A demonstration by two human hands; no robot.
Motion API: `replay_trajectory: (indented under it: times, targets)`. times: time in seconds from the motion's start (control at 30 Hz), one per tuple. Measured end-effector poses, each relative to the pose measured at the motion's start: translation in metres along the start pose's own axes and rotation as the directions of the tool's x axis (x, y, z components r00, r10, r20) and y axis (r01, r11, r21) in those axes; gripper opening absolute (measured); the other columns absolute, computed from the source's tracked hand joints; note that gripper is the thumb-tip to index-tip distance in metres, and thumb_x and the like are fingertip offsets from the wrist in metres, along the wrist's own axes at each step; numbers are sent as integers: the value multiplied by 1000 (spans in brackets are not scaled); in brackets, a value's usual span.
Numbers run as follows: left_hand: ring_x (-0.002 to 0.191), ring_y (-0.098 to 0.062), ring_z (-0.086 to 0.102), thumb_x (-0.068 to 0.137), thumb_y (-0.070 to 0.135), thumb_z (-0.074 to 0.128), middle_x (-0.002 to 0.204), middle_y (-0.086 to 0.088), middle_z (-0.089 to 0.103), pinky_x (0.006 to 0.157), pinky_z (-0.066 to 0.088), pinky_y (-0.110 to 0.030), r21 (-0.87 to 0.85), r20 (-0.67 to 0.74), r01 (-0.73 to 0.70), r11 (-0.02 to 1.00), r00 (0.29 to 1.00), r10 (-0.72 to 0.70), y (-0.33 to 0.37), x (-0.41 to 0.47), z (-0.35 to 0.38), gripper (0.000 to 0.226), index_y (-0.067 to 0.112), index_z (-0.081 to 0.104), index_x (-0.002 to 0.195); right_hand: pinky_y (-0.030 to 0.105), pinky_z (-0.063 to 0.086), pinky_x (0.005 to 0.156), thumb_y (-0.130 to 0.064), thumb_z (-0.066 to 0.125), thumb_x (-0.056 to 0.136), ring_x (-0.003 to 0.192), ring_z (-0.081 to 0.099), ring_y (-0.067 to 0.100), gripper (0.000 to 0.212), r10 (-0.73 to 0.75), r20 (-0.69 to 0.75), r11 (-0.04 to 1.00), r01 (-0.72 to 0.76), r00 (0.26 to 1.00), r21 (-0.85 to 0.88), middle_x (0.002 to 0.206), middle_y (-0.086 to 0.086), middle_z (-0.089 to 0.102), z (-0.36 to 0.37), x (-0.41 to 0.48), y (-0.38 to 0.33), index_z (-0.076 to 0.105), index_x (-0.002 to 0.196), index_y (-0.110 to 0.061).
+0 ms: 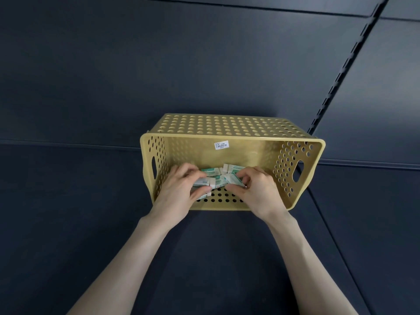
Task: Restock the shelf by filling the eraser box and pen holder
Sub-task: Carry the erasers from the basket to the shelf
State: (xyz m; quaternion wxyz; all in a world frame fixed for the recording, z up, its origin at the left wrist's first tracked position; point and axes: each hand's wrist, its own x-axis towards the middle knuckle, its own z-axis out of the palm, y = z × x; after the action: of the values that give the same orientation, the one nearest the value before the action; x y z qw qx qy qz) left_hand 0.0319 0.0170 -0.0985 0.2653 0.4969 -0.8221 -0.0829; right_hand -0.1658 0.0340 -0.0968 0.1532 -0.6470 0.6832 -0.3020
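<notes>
A yellow perforated plastic basket [250,153] lies tipped toward me on the dark shelf, its opening facing me. Several white-and-green wrapped erasers [218,172] lie in a small pile on its lower wall. Both hands reach into the basket. My left hand [177,189] is closed around a few erasers at the pile's left side. My right hand [256,189] pinches erasers at the pile's right side with thumb and fingers. No pen holder is in view.
A white price sticker [221,145] is on the basket's inner back. The dark blue shelf surface [68,212] stretches left and right of the basket. A slotted upright rail [341,71] runs diagonally up the back panel at the right.
</notes>
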Motion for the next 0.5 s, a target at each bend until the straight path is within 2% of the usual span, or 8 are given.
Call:
replay_trajectory:
  times: [0.07,0.17,0.23,0.33,0.43,0.5]
  targets:
    - [105,-22,54,85,40,62,111,-3,60,86,45,-35,-44,43,17,999,999,-15,2,-1,-3,42,11,66,115,39,50,77,-45,66,79,86,55,15,34,-5,7,1000,5,1000,-3,94,-1,57,1,-1,-2,66,99,-17]
    - [113,-17,50,90,44,55,116,2,61,92,39,-27,-101,76,79,992,995,-71,2,-4,-8,41,18,63,120,42,50,81,-40,58,88,91,59,21,28,11,38,1000,-12,999,5,97,3,63,0,-1,-2,67,98,-16]
    - [110,-17,53,91,42,55,115,2,62,93,44,-32,-128,92,112,985,991,-101,1,-5,-10,35,21,64,118,42,51,84,-36,60,88,94,62,21,27,42,57,999,-44,997,32,101,3,67,-1,-1,-4,66,105,-15]
    - [105,-15,57,86,43,62,114,4,61,90,48,-37,-180,154,199,963,973,-172,3,-4,-15,40,20,61,119,40,50,87,-34,66,84,97,61,21,39,101,98,990,-109,990,84,103,4,67,-3,-1,-9,60,114,-9]
    - [101,-15,56,84,45,64,112,1,58,90,46,-35,-157,211,256,954,952,-221,4,-2,-17,45,17,63,120,39,52,74,-34,69,81,86,61,25,33,131,171,984,-149,976,98,89,8,67,2,-1,-12,61,100,-8]
    - [101,-15,55,84,46,63,112,2,55,91,45,-33,-160,221,279,947,945,-241,5,-3,-18,43,19,63,117,37,48,72,-42,66,76,90,58,29,34,120,192,986,-139,974,88,88,8,64,6,0,-12,62,92,-13]
